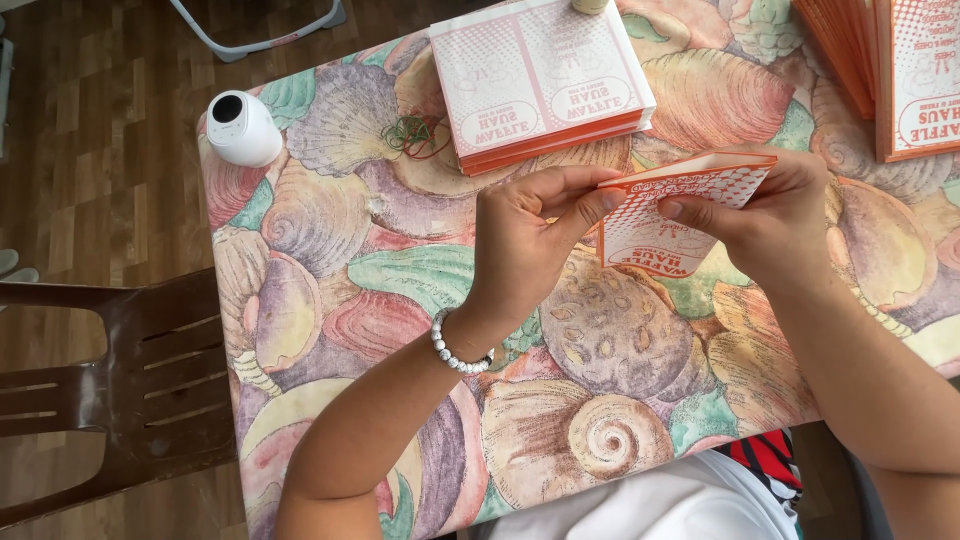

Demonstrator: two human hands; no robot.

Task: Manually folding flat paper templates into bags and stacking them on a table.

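Observation:
Both of my hands hold one small orange and white printed paper carton (pixel 672 208) above the table, partly opened into a box shape. My left hand (pixel 530 235), with a white bead bracelet at the wrist, pinches the carton's left edge between thumb and fingers. The right side is gripped by my right hand (pixel 775 215), whose fingers wrap around the back. A stack of flat cartons of the same kind (pixel 540 80) lies on the table just beyond my hands.
The table wears a seashell-pattern cloth (pixel 400 280). A small white round camera device (pixel 242 128) stands at its far left corner. Rubber bands (pixel 418 135) lie by the flat stack. More flat cartons (pixel 890 70) are at far right. A brown chair (pixel 110 380) stands left.

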